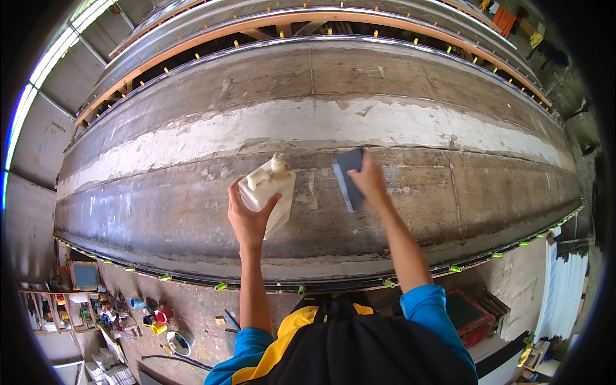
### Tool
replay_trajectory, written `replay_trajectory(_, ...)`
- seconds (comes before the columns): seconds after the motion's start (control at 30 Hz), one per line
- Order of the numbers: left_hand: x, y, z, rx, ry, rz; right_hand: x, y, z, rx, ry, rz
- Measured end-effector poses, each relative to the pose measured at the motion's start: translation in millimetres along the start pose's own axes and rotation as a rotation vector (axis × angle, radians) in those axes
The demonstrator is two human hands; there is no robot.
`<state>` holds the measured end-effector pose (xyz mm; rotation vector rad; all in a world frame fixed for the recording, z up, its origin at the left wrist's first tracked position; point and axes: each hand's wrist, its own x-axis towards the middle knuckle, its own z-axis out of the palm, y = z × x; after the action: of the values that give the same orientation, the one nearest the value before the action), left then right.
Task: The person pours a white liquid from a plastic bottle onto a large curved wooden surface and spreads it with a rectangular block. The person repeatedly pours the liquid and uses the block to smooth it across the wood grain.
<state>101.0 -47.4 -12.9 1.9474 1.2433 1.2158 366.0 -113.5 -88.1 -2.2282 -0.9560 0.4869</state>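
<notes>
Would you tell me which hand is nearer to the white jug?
Left. The left hand grips the white jug from below, tilted over the long table. The right hand is off to the jug's right, pressing a dark flat pad on the table.

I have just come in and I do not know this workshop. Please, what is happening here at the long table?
A person stands at a long grey worktable. The left hand holds a white plastic jug by its side, tilted over the surface. The right hand presses a flat dark squeegee against the tabletop. A pale band runs along the table. Tins and pots stand on the floor at the lower left.
</notes>
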Motion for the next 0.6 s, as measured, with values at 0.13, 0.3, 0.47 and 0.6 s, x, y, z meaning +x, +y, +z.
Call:
replay_trajectory(0.13, 1.2, -3.7, -9.6, -0.020, 0.017, -0.010, 7.4, 57.2, -74.3, -0.027, 0.187, 0.239)
replay_trajectory(0.3, 1.8, -5.2, -22.7, 0.040, 0.023, -0.017, 7.1, 14.9, -84.3, -0.257, 0.047, 0.208)
replay_trajectory(0.47, 4.0, 4.4, -6.1, 0.027, -0.015, 0.032, 29.6, -20.1, 2.3, -0.104, 0.026, -0.171)
replay_trajectory(0.6, 1.7, 13.1, -4.8, 0.020, -0.031, 0.028, 52.0, -7.3, 14.7, -0.149, 0.026, -0.037)
